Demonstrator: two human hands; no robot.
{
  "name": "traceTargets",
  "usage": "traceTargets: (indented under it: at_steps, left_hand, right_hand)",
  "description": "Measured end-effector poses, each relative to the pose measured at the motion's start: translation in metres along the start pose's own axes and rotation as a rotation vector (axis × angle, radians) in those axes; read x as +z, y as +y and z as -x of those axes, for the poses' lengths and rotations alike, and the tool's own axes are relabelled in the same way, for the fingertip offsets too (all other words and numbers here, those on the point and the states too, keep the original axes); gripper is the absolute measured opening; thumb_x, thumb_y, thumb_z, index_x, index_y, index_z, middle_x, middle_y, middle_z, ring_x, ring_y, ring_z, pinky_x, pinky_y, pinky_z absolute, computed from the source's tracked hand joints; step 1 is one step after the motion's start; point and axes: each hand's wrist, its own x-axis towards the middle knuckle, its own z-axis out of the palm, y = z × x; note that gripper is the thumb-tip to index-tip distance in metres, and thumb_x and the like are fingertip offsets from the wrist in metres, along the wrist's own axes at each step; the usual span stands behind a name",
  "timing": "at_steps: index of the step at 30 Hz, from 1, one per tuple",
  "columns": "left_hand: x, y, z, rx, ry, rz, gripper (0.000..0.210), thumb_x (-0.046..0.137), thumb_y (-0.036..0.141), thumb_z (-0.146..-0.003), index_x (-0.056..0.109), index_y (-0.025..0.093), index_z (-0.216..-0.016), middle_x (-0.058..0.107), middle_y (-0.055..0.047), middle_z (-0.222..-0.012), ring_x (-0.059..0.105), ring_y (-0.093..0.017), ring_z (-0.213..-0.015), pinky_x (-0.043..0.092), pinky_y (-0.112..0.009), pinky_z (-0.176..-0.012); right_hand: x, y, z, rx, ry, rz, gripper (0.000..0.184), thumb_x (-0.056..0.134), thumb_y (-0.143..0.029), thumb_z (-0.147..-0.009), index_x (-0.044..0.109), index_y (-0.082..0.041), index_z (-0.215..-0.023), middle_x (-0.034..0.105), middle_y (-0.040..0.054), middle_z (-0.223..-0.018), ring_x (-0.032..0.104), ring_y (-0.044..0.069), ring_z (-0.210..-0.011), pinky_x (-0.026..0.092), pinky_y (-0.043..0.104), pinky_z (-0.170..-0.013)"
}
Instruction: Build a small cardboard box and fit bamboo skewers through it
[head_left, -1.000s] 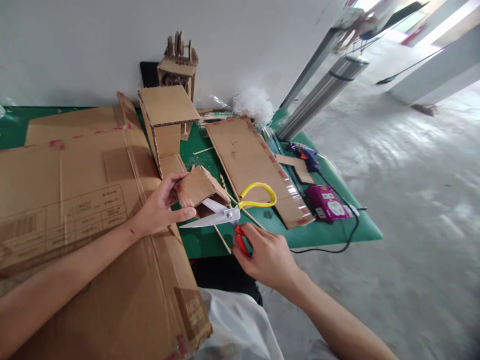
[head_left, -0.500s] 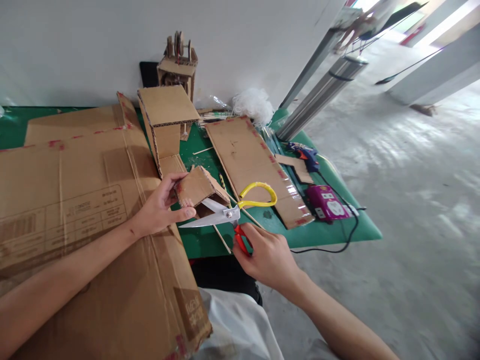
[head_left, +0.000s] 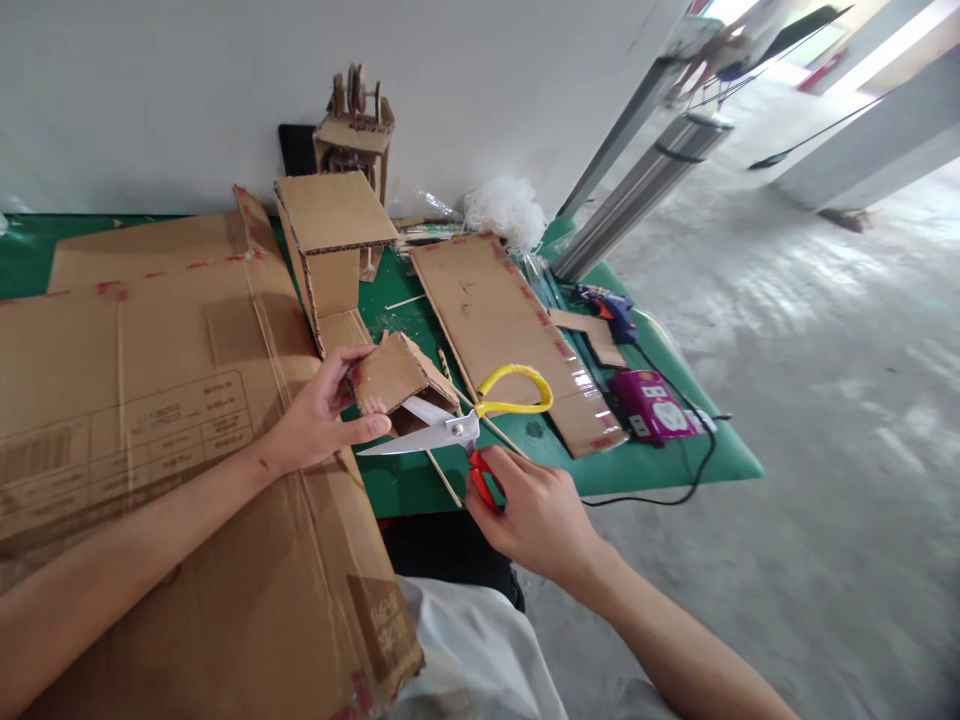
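My left hand [head_left: 326, 412] grips a small folded piece of cardboard [head_left: 391, 372] by its left side, thumb below and fingers behind. In my right hand [head_left: 536, 505] is a pair of scissors [head_left: 459, 430], held by the red handle loop, while the yellow loop stands free above. The scissor blades are spread. One blade passes under the cardboard piece's lower edge, where part of it is hidden; the other lies in front, its tip just below my left thumb. Beneath my left forearm lies a large flattened cardboard box [head_left: 187, 440].
A cardboard frame [head_left: 337, 210] stands behind my hands on the green table [head_left: 720, 450]. To its right are a long cardboard sheet [head_left: 502, 330], a glue gun [head_left: 611, 310] and a purple power strip [head_left: 656, 405] with a black cord. A metal post [head_left: 637, 200] rises at the right.
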Motion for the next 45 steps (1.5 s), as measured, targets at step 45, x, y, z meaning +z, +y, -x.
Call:
traceTargets:
  at_steps: [45]
  left_hand:
    - [0.011,0.003,0.007,0.076,0.060,-0.156,0.080,0.083,0.034,-0.071,0.041,0.027,-0.138,0.051,-0.012,-0.139,0.054,-0.031,-0.128,0.045,-0.051,-0.112]
  right_hand:
    - [-0.026,-0.007,0.009,0.083,-0.171,-0.086,0.016,0.053,-0.026,-0.085,0.044,-0.023,-0.072,0.058,-0.0025,-0.060,0.047,0.011,-0.047,0.030,0.025,-0.050]
